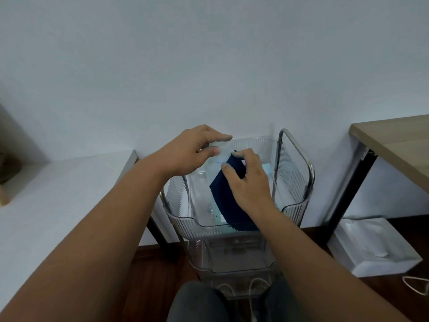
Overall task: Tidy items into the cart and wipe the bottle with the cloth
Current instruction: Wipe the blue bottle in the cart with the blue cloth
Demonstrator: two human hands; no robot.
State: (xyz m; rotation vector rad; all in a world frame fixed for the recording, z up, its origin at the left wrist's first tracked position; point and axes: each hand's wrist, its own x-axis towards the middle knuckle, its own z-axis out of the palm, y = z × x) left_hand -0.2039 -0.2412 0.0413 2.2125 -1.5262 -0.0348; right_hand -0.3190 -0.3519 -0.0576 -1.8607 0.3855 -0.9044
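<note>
Gripping one bottle [217, 156], two hands press one cloth [228, 189].

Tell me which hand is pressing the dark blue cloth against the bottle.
The right hand: it holds the dark blue cloth against the bottle over the cart. The left hand only grips the bottle's white top, touching no cloth.

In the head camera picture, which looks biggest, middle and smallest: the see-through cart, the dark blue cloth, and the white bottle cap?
1. The see-through cart, biggest by far.
2. The dark blue cloth, under the right hand.
3. The white bottle cap, pinched by the left hand, smallest, though partly hidden.
</note>
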